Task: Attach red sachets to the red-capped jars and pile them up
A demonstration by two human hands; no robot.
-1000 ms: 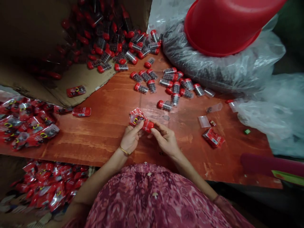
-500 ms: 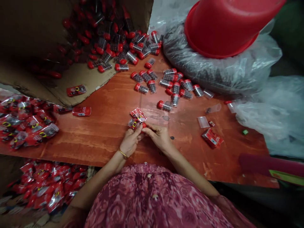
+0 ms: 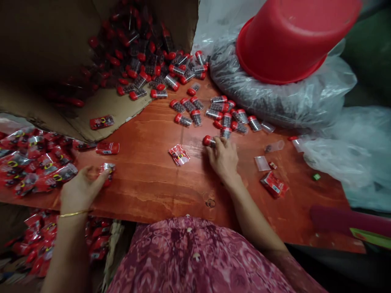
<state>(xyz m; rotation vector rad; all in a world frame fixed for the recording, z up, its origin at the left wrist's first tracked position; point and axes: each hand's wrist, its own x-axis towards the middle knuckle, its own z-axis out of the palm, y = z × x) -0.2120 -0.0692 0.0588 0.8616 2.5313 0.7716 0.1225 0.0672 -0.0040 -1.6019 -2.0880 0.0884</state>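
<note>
My left hand (image 3: 80,189) is out at the left over the red wooden table (image 3: 152,183), pinching a small red packet (image 3: 107,170) with a vial inside, close to the pile of filled red packets (image 3: 33,156). My right hand (image 3: 222,156) reaches forward and its fingers close on a red-capped clear vial (image 3: 210,141) lying on the table. A flat empty red packet (image 3: 179,155) lies between the hands.
Several red-capped vials (image 3: 214,110) are scattered ahead and spill from a cardboard box (image 3: 100,69). An upturned red bucket (image 3: 290,36) rests on a plastic bag (image 3: 275,97) of dark beads. More red packets (image 3: 274,185) lie at right, others below the table edge (image 3: 45,240).
The hands were together at the middle working a vial into a packet. Now the left hand has carried the packet left toward the pile, and the right hand has reached forward to a vial.
</note>
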